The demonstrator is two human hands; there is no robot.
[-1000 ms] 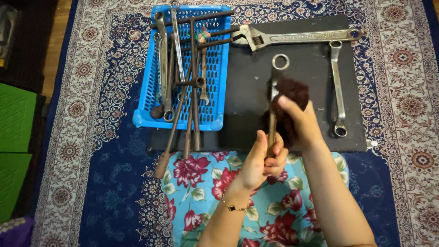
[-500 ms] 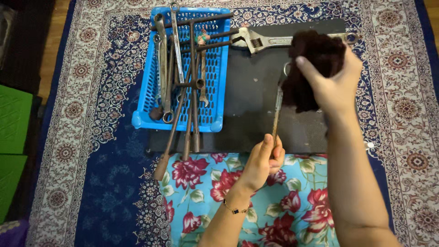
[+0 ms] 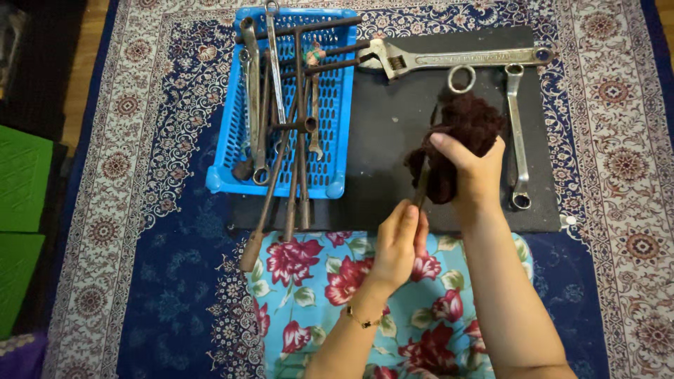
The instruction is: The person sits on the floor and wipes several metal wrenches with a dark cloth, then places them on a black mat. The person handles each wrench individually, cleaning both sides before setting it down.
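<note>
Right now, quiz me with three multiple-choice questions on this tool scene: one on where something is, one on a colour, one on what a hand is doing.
1. Where does the adjustable wrench lie?
A. in the basket
B. on the black mat's far edge
C. on the floral cloth

2. What colour is the basket?
A. blue
B. green
C. red

3. What is the right hand doing?
A. resting open on the rug
B. lifting the basket
C. pressing a dark brown cloth against a ring spanner

Answers:
1 B, it lies along the black mat at the top.
2 A, its plastic mesh is blue.
3 C, the cloth wraps the spanner, whose lower end the left hand grips.
</note>
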